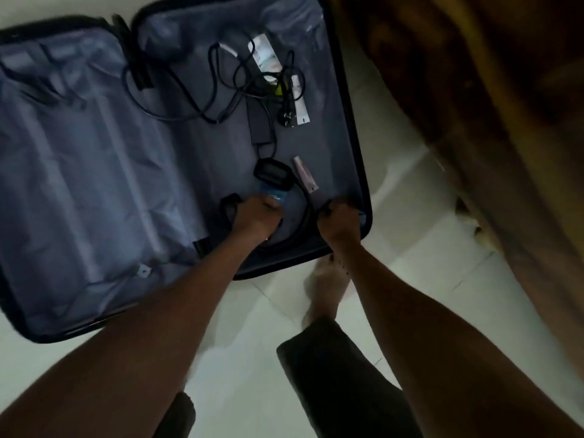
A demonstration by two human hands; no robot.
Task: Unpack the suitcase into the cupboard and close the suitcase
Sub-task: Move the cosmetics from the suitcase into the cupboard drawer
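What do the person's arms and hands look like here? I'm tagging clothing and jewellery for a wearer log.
Both forearms are bare, with no sleeves in view. The left hand and right hand wear no gloves. No watch or ring can be made out in this dim, blurred picture.

Pale tiled floor (410, 235) lies under everything — glossy, with thin grout lines. At the right edge hangs a brown patterned cloth (474, 90), blurred — its lower edge near the tiles.

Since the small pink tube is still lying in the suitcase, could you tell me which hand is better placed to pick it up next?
The right hand, probably. It grips the black strap just below the pink tube; the left hand sits farther away, over a blue item.
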